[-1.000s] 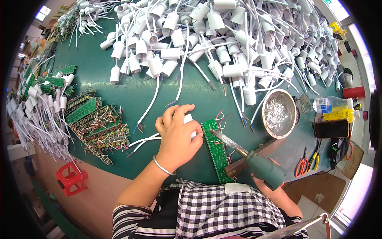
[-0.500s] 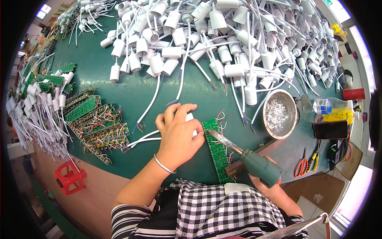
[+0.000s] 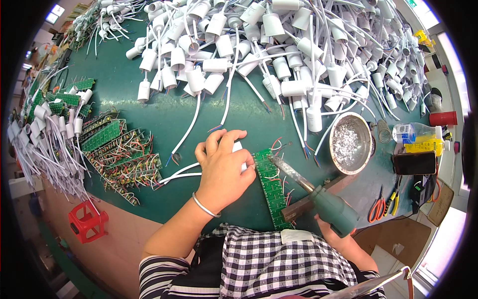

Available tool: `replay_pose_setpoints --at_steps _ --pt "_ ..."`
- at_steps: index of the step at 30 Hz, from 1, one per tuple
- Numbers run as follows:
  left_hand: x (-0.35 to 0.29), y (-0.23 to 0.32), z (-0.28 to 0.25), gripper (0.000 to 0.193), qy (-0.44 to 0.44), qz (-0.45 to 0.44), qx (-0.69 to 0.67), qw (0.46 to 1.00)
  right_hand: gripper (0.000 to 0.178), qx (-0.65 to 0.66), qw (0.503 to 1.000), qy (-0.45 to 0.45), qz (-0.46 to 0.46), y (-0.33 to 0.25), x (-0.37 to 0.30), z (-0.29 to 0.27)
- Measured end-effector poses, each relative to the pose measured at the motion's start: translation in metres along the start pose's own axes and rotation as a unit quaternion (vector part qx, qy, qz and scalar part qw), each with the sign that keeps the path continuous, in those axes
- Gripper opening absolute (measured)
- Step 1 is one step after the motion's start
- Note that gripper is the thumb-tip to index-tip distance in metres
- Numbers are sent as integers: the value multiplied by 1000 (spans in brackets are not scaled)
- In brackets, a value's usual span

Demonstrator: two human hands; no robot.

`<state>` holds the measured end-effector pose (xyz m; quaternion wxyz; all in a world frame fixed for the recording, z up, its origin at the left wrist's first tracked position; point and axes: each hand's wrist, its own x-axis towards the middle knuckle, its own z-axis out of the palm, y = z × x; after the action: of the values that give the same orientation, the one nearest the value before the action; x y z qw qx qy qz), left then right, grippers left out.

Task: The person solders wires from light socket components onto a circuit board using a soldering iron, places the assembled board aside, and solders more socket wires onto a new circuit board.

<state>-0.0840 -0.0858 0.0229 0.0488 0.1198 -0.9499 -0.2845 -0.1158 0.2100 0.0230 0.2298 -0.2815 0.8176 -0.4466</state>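
My left hand [image 3: 224, 167] is closed around a white lamp socket [image 3: 237, 147] at the far end of a green circuit board strip [image 3: 271, 192]. Most of the socket is hidden by my fingers, and two white cables lead away to its left. A soldering iron with a dark green handle [image 3: 334, 212] is gripped by my right hand [image 3: 338, 239], which is partly covered by that handle. The iron's metal tip points at the far right corner of the board; I cannot tell whether it touches. Thin red and white wires stick out along the board's right edge.
A brown metal bar [image 3: 318, 198] lies across the board's near right side. Beyond it stands a round bowl [image 3: 333, 162] with silvery flakes. White sockets [image 3: 271, 25] are heaped at the back; wired boards [image 3: 124, 154] lie left. Pliers [image 3: 377, 209] and a phone [image 3: 414, 163] lie right.
The soldering iron has shifted right, and its tip has moved from beside my left fingers toward the board's right edge. My left hand has stayed in place.
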Motion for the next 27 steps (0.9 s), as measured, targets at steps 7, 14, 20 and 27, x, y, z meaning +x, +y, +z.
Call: replay_pose_setpoints --at_steps 7,14,20,27 --pt "0 -1 1 3 1 1 -4 1000 47 -2 1000 -14 0 -12 10 1" --pt "-1 -1 1 3 4 3 2 1000 33 60 996 -10 66 -18 13 3" --pt "-1 0 2 2 4 7 2 1000 34 61 996 56 30 -7 0 2" --pt "-1 -2 1 2 2 10 4 1000 49 128 901 409 -66 15 -24 -15"
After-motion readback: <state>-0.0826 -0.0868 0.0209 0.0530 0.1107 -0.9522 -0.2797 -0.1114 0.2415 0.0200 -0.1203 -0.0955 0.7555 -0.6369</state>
